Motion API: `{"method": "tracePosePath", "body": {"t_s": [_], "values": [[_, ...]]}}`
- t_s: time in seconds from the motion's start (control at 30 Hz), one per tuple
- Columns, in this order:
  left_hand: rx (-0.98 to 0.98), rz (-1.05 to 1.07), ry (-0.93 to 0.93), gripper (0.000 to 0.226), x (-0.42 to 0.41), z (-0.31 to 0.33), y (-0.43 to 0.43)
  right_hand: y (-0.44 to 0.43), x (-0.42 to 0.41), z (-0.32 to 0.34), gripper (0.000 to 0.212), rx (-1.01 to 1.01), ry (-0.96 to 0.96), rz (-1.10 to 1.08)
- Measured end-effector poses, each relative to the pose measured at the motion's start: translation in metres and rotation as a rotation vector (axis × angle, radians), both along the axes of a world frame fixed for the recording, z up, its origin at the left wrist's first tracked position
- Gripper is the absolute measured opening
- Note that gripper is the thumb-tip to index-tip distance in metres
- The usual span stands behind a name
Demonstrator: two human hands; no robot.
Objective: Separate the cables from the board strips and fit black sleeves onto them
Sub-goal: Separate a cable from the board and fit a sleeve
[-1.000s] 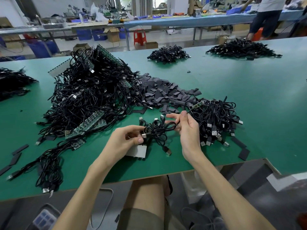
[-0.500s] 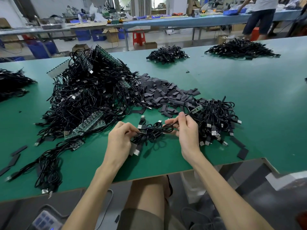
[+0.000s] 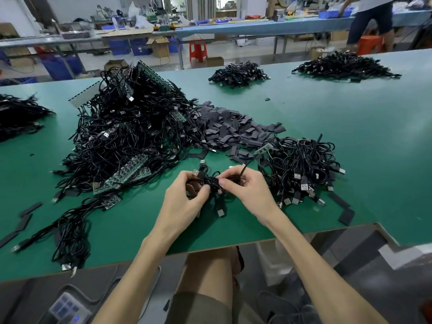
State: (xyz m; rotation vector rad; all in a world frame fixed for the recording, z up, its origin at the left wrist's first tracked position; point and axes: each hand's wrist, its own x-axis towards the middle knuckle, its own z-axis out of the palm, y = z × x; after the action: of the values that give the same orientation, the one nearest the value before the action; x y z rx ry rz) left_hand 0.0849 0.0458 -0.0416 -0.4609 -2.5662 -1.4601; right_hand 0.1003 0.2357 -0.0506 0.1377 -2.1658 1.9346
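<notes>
Down at the near edge of the table, both hands meet on a small cable bundle. The left hand curls round the bundle's left side. The right hand pinches one cable, which runs up past its fingers toward a board strip. One plug dangles below, between the wrists. Sleeves lie heaped just beyond. The big tangle sits to the left, and a smaller cable pile just beside the right hand.

Faces a long blue bench across a pale floor, with a red stool beneath it, a cardboard box by its left end, blue crates further left, and a person at its right end.
</notes>
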Motion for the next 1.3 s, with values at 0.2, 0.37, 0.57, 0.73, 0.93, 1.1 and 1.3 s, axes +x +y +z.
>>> {"method": "tracePosePath", "body": {"t_s": [0.2, 0.37, 0.57, 0.73, 0.93, 1.1, 1.3], "values": [[-0.110, 0.034, -0.142, 0.050, 0.001, 0.006, 0.007, 0.001, 0.001, 0.002, 0.012, -0.056, -0.001, -0.013], [-0.087, -0.066, -0.149, 0.029, -0.003, 0.009, 0.003, 0.001, 0.001, 0.003, 0.013, -0.126, 0.028, -0.119], [-0.115, -0.135, -0.108, 0.021, 0.001, 0.011, -0.003, 0.002, 0.000, 0.005, 0.022, -0.086, 0.087, -0.224], [-0.159, -0.207, -0.160, 0.016, 0.003, 0.019, -0.006, 0.002, 0.002, 0.003, 0.018, -0.075, 0.077, -0.303], [-0.205, -0.250, -0.159, 0.014, 0.007, 0.022, -0.011, 0.004, 0.005, 0.004, 0.009, -0.131, 0.092, -0.430], [-0.251, -0.130, -0.043, 0.026, 0.006, 0.013, -0.032, 0.000, 0.004, 0.005, 0.008, -0.026, 0.064, -0.331], [-0.560, 0.402, 0.105, 0.039, -0.017, 0.011, -0.043, 0.001, 0.002, 0.004, 0.011, -0.119, -0.001, -0.290]]}}
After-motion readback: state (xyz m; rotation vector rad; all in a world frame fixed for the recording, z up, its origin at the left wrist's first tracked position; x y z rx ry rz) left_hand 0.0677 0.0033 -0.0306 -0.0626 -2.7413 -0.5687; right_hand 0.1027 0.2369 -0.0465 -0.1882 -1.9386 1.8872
